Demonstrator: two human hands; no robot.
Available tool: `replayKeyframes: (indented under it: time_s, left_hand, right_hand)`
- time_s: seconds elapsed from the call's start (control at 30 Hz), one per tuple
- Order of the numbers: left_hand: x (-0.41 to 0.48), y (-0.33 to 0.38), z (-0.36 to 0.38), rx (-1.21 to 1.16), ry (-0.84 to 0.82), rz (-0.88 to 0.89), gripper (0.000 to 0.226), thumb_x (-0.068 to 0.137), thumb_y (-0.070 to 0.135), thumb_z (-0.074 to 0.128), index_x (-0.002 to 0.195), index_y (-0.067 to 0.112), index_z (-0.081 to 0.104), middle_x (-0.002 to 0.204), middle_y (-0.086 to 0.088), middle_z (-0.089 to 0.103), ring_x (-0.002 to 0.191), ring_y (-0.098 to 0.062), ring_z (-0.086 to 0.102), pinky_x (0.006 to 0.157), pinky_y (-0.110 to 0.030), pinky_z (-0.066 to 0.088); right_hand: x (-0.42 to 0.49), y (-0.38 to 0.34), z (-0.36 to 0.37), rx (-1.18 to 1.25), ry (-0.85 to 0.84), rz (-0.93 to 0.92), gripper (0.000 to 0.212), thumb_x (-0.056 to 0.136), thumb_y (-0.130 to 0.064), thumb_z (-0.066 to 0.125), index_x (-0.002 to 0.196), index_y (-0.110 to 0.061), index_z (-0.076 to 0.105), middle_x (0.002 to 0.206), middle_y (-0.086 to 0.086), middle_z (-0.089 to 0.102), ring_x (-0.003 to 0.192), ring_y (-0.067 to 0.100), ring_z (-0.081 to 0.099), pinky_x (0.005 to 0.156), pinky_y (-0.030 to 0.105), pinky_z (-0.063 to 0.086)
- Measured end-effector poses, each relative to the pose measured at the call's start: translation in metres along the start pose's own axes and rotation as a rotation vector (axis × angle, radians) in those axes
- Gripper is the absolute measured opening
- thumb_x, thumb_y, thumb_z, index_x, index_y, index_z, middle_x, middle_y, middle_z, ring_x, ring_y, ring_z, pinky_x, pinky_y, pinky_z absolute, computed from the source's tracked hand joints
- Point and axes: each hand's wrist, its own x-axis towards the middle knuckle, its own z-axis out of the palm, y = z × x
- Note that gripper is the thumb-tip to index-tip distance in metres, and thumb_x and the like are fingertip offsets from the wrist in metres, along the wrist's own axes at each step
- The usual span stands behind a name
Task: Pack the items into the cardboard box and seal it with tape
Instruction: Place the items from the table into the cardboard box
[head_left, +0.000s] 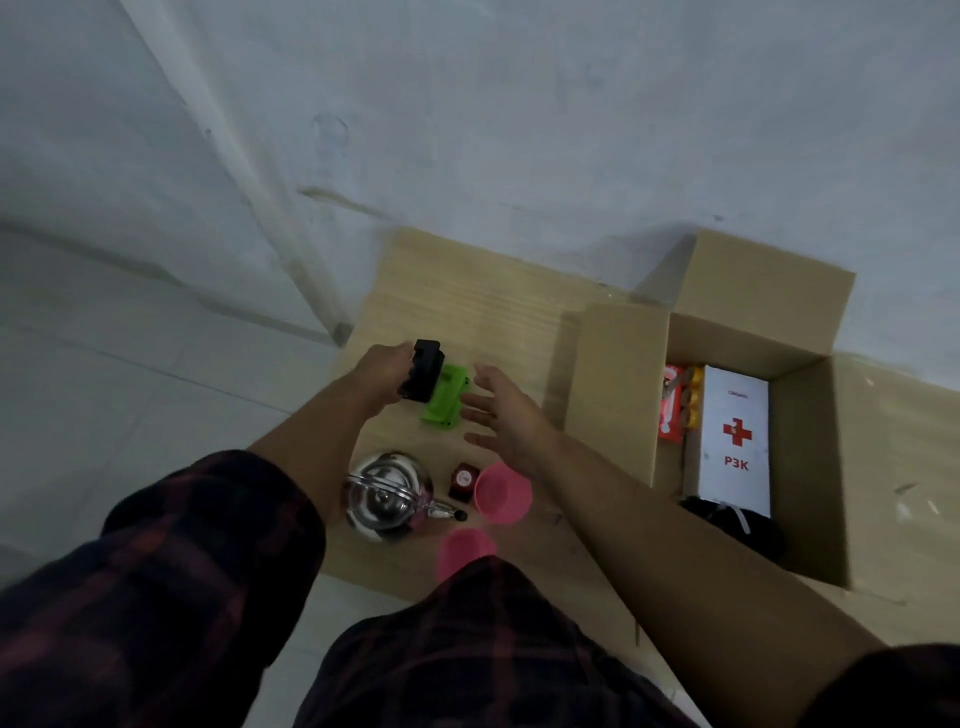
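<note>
A pale wooden table (467, 296) with fine grain stands against a grey-white wall (571, 104). The wall is rough and mottled, with 1 brownish smear (337, 200) just above the table's far left corner. A vertical ridge (218, 156) runs down the wall to a small dark spot (341, 329) at its foot, beside the table's edge. To the left lies a floor (104, 374) of pale tiles with thin joints. Whitish scuffs (906, 499) mark the tabletop at the far right.
</note>
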Motion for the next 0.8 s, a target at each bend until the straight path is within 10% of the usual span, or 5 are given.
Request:
replayKeyframes:
  time_s: [0.17,0.3,0.8]
  left_hand:
    - [0.010,0.001,-0.002,0.003,-0.070,-0.019,0.043,0.114,0.036,0.045,0.141,0.005,0.059,0.135,-0.009,0.059,0.129,-0.028,0.058,0.089,-0.042,0.044]
    - [0.026,-0.005,-0.001,0.125,-0.118,0.007,0.042,0.113,0.044,0.042,0.128,0.010,0.060,0.126,-0.010,0.058,0.114,-0.027,0.056,0.089,-0.042,0.047]
    - [0.024,-0.018,0.014,0.083,-0.041,-0.034,0.047,0.113,0.043,0.042,0.139,0.006,0.056,0.137,-0.016,0.061,0.114,-0.032,0.059,0.083,-0.042,0.052]
  right_hand:
    - [0.027,-0.001,0.011,0.083,0.025,0.071,0.067,0.099,-0.062,0.061,0.152,-0.023,0.050,0.149,0.007,0.056,0.135,0.023,0.054,0.111,0.049,0.047]
    - [0.040,0.000,0.014,0.135,-0.007,0.118,0.068,0.099,-0.064,0.057,0.152,-0.023,0.048,0.149,0.004,0.057,0.130,0.021,0.056,0.117,0.053,0.039]
    - [0.033,0.001,0.004,0.299,-0.029,0.180,0.057,0.102,-0.058,0.055,0.136,-0.012,0.059,0.130,0.013,0.067,0.109,0.029,0.065,0.085,0.044,0.056]
